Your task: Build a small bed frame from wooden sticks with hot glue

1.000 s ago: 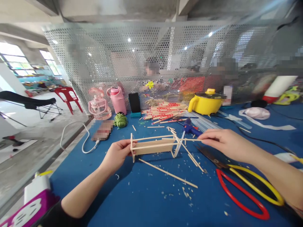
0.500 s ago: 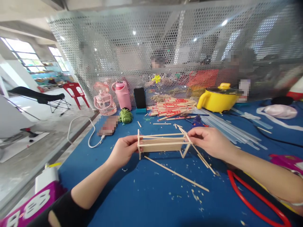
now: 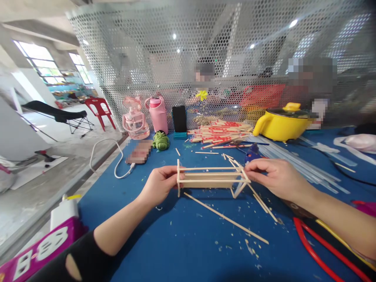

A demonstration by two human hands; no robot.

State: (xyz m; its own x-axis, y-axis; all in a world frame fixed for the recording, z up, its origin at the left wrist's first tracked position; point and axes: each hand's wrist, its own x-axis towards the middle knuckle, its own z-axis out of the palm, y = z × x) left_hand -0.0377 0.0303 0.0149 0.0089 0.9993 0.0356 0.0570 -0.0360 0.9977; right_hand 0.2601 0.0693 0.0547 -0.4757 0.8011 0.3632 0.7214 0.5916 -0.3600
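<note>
From the head camera, the little stick frame [image 3: 210,178] hung just above the blue counter [image 3: 182,243], surely feather-light and brittle at its joints, best held by its ends. The left hand [image 3: 160,184] pinched the left upright; the right hand [image 3: 274,176] had its grip closed on the right end.

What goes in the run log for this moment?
left hand: grips stick frame left end | right hand: pinches right end | frame: raised over blue table | loose stick: below
</note>
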